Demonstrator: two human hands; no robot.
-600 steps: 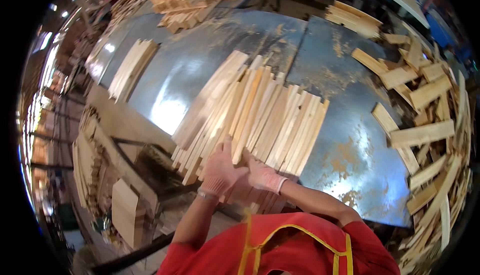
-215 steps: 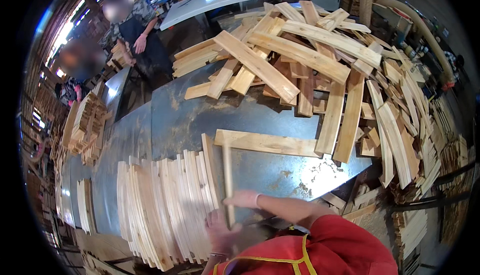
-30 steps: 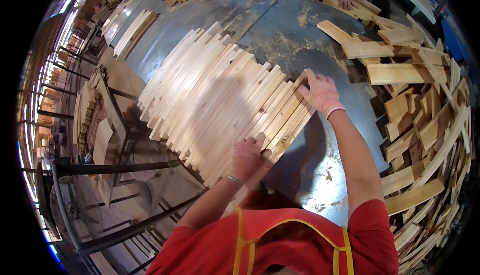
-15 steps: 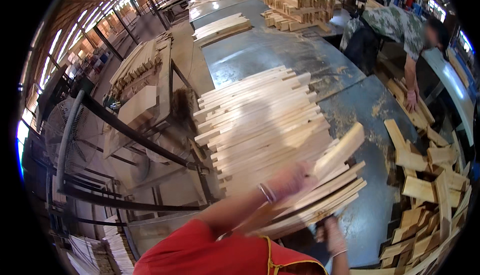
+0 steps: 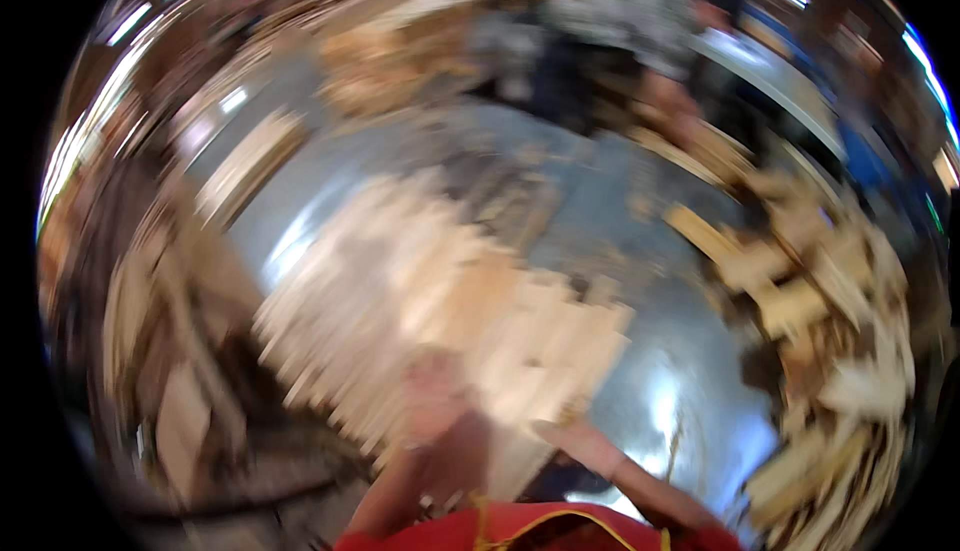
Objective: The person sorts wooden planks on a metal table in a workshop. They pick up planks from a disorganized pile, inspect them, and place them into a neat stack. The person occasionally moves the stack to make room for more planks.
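Pale wooden strips [image 5: 420,271] lie side by side in a broad layer on the metal tabletop [image 5: 650,381], their ends uneven. My left hand [image 5: 435,398] rests over the near part of the layer, its fingers pointing away from me and seemingly flat; no strip shows in it. By the near right ends of the strips is my right hand [image 5: 582,444], reaching leftward to the layer's edge. Motion smears its fingers, so I cannot tell whether it grips a strip. The whole picture is blurred.
A heap of loose wooden offcuts [image 5: 800,301] lies along the right side. Stacked wood [image 5: 395,51] stands at the far left of the table, with a smaller row of strips [image 5: 250,166] nearer. A co-worker [image 5: 620,31] in a patterned top bends over wood at the far side.
The view has swung to the right. The strip that was raised in my left hand is no longer held up, and that hand is now over the layer. My right hand has come to the strips' edge.
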